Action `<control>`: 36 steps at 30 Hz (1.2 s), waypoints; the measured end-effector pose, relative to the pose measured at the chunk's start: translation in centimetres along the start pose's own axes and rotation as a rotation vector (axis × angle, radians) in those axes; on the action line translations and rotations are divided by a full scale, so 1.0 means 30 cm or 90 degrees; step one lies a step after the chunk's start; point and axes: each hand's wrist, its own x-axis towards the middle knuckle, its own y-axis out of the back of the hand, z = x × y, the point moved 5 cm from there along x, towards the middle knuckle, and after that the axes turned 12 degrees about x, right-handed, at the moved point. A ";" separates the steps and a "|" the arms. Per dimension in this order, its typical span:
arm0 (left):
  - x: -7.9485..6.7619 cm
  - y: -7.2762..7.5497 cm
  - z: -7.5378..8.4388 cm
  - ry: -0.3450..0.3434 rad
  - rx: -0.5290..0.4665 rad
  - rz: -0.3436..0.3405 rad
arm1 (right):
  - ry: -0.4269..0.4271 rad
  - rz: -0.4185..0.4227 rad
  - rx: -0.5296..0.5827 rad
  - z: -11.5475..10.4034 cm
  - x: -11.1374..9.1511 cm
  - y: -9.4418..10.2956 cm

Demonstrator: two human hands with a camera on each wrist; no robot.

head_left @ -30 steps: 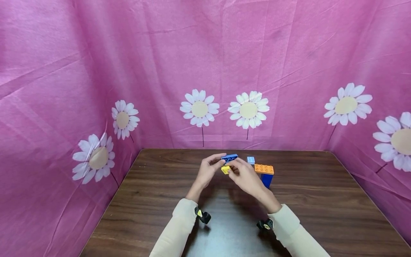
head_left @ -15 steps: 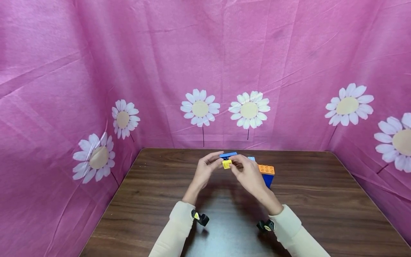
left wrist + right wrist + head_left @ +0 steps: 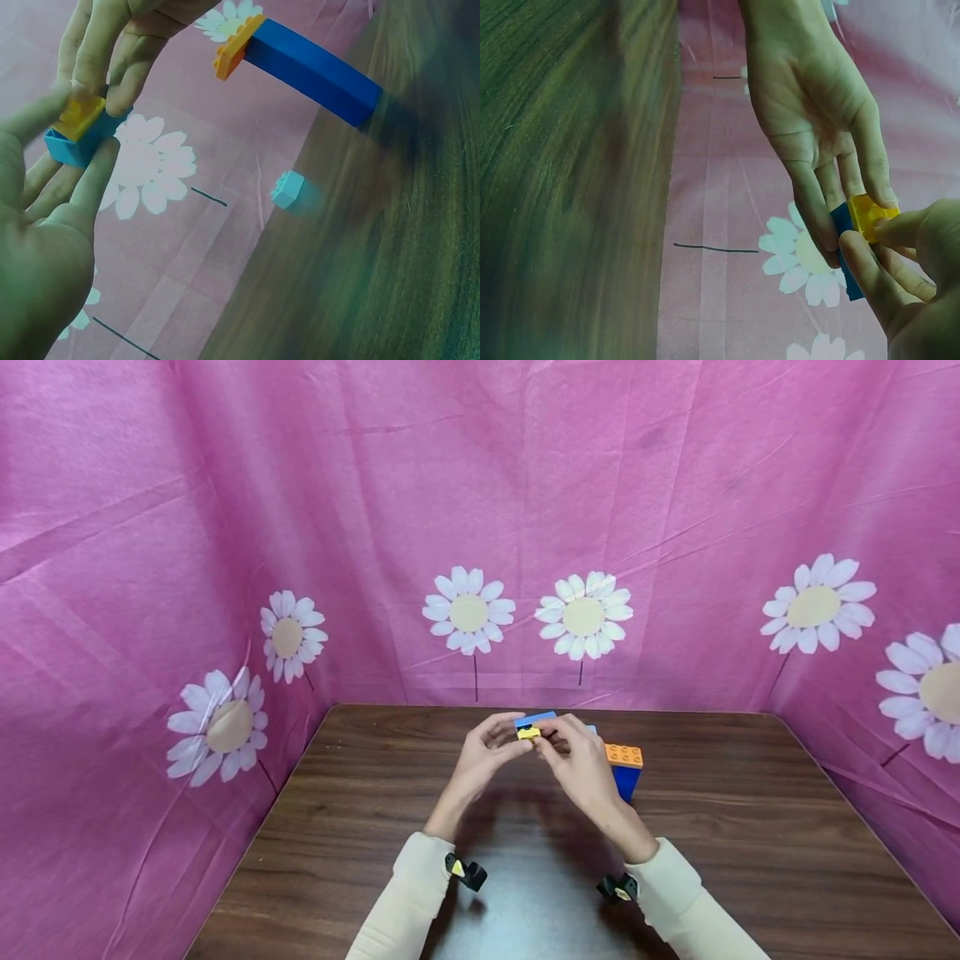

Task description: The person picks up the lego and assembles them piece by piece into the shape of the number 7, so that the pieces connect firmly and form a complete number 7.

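Taking the held pieces in the head view as the centre of the dial, the left hand lies toward eight o'clock and the right hand toward four, and both pinch the same pair between thumb and fingers: a yellow brick set against a longer blue brick, held up over the far part of the wooden table. The pair looks partly joined; the wrist views show the yellow piece lying against the blue one, but whether it is pressed fully home cannot be told, so that fit seems to be the part in hand. Farther out at four o'clock an orange brick sits atop a blue column, which appears finished as a join, while a light-blue brick stands on its own at about three o'clock, attached to nothing. Nothing visible links the held pair to either of these. In the head view the right hand hides part of the orange brick and nearly all of the light-blue one. Fingertips cover much of the blue brick's faces, and the left wrist picture is dim and slightly soft.
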 end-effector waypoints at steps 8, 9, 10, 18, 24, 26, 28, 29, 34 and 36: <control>-0.006 -0.001 0.020 -0.051 0.036 0.016 | -0.007 0.026 -0.068 -0.005 -0.007 0.010; -0.009 0.000 0.021 -0.052 0.044 0.018 | -0.005 0.031 -0.080 -0.006 -0.009 0.012; -0.013 0.002 0.022 -0.052 0.050 0.019 | -0.001 0.037 -0.091 -0.007 -0.012 0.014; -0.024 0.011 0.023 -0.047 0.089 0.021 | 0.007 0.024 -0.070 -0.001 -0.009 0.040; -0.033 0.012 0.041 -0.046 0.102 0.008 | -0.040 -0.059 0.003 0.010 -0.001 0.039; -0.037 0.013 0.043 -0.039 0.108 0.008 | -0.044 -0.054 0.013 0.012 -0.004 0.039; -0.039 0.011 0.044 -0.036 0.110 0.009 | -0.039 -0.043 0.025 0.011 -0.006 0.041; -0.040 0.010 0.043 -0.036 0.108 0.010 | -0.034 -0.037 0.025 0.011 -0.008 0.041; -0.044 0.005 0.043 -0.044 0.094 0.016 | -0.027 -0.020 0.029 0.009 -0.012 0.043; -0.046 0.005 0.041 -0.043 0.093 0.020 | -0.023 -0.016 0.023 0.010 -0.015 0.042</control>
